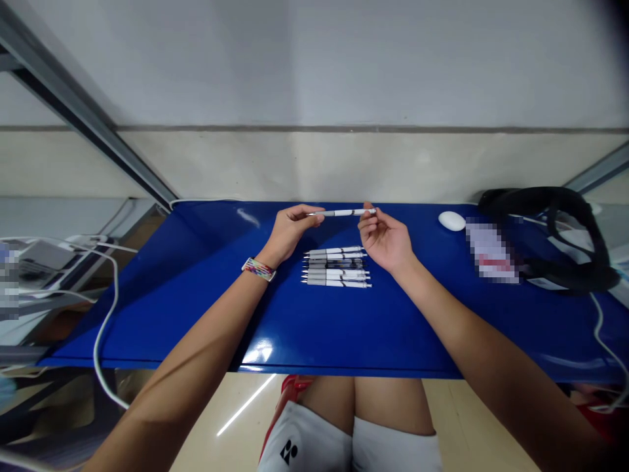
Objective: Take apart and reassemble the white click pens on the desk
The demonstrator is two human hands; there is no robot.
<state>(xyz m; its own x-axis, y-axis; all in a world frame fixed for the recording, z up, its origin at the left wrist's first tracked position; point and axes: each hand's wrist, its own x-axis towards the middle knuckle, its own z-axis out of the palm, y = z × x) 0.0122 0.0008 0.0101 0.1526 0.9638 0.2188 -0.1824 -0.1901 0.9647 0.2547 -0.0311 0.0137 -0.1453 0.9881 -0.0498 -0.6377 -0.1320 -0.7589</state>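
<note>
Between my two hands a white and grey pen [346, 212] is held level, above the far part of the blue tabletop [196, 282]. My left hand [293, 229] pinches its tip end between thumb and fingers. At the other end, the thumb and fingers of my right hand [386, 237] close on the push-button end. Just below, several similar pens [337, 267] lie side by side in a stack of rows on the table, tips to the left; one among them looks darker. Neither hand touches those pens.
On the right are a white mouse-shaped object [452, 221], a blurred-out packet [491, 252] and a black strap-like headset [565, 236]. A white cable [115, 288] hangs over the left edge. The wall [344, 164] stands behind the table.
</note>
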